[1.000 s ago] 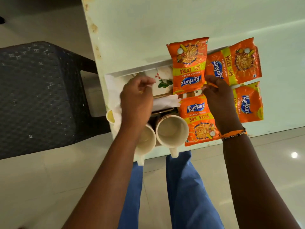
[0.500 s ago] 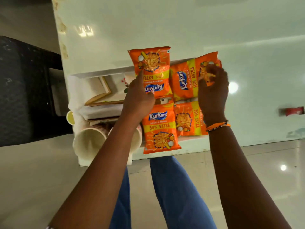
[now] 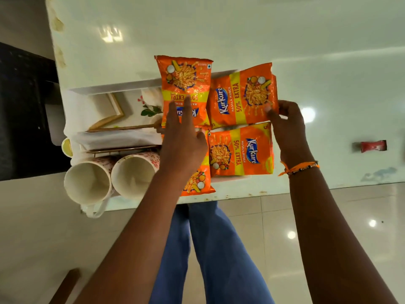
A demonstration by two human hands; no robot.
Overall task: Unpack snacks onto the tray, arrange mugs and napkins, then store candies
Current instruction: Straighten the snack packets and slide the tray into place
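Several orange snack packets lie side by side on the white tray (image 3: 114, 86). My left hand (image 3: 182, 141) rests flat, fingers spread, over the far-left packet (image 3: 184, 77) and the near-left packet (image 3: 197, 183). My right hand (image 3: 287, 130) pinches the right edge of the far-right packet (image 3: 243, 95), just above the near-right packet (image 3: 241, 150). Two white floral mugs (image 3: 87, 185) (image 3: 131, 176) lie on their sides at the tray's near left. Folded white napkins (image 3: 118, 137) sit behind them. A red candy (image 3: 372, 146) lies on the table to the right.
The glossy white table (image 3: 219, 29) stretches beyond and to the right of the tray. A black woven chair (image 3: 22, 106) stands left of the table. A small yellow-rimmed object (image 3: 66, 147) sits at the tray's left edge. My blue-trousered legs are below.
My right hand has slid from the far-right packet's far end down to its near right edge. My left hand has flattened, its fingers now spread over the left packets.
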